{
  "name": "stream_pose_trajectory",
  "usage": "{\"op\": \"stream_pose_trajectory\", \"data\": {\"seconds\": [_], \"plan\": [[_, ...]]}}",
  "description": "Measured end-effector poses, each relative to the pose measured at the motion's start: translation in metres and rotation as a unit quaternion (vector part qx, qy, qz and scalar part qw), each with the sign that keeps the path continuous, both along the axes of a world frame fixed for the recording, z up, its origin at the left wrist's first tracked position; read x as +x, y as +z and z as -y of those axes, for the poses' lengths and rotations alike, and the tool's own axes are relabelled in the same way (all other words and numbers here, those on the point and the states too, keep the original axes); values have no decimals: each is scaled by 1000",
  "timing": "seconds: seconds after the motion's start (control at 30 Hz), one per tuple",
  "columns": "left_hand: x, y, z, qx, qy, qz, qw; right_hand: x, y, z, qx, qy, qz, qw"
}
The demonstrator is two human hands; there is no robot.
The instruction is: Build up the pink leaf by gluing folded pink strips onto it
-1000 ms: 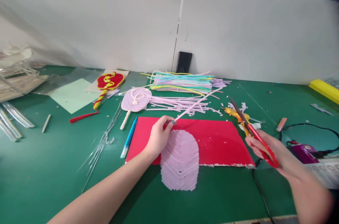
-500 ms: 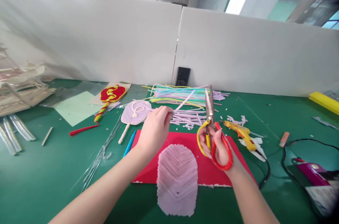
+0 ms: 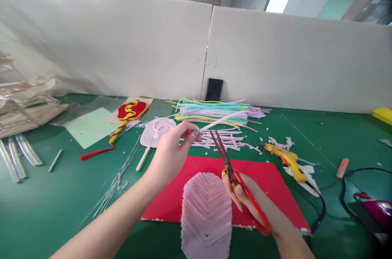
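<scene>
My left hand point(image 3: 174, 148) is closed, pinching a pale lilac pipe cleaner point(image 3: 219, 121) that points up to the right. In my right hand point(image 3: 249, 197) are scissors point(image 3: 226, 157) with one yellow and one red handle loop. Their blades are slightly apart and point up and left, with the tips just below the pipe cleaner. Below the hands lies a lilac oval panel point(image 3: 207, 210) made of slanted strips in a chevron pattern. It rests partly on a red board point(image 3: 260, 177). Cut lilac pieces point(image 3: 226, 139) are spread behind the board.
Multicoloured pipe cleaners point(image 3: 211, 110) lie at the back before a phone point(image 3: 214, 89). A yellow glue gun point(image 3: 286, 160) with a cable lies right. To the left are a lilac fan point(image 3: 157, 131), a red fan point(image 3: 132, 110) and thin wires point(image 3: 116, 185).
The scissors have come down and left, their tips swinging from upright toward the left hand. The lilac pipe cleaner has tilted flatter, and the view has shifted slightly.
</scene>
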State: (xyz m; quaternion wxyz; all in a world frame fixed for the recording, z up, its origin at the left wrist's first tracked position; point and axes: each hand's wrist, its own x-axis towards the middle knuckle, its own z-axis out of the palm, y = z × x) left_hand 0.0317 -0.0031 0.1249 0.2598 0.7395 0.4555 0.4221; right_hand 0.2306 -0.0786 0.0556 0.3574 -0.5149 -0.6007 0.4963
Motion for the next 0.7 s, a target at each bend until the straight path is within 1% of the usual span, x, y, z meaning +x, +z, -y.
{"op": "stream_pose_trajectory", "data": {"seconds": [0.1,0.2,0.27,0.43,0.53,0.7], "plan": [[-1,0,-2,1,9,9,1000,3,2,-1,5,32,31,999],[-1,-1,-3,-1,4,2,1000,4,-3,-4,17,31,65,997],[-1,-2,-3,-16,-13,-5,1000,4,-6,-5,30,24,86,996],[-1,-4,-3,-75,-99,-38,991,4,-6,-3,15,25,97,995],[-3,-4,-3,-92,-114,-55,988,4,-6,-2,32,27,116,992],[-4,-3,-2,-103,-120,-73,985,2,-5,-2,33,36,119,992]]}}
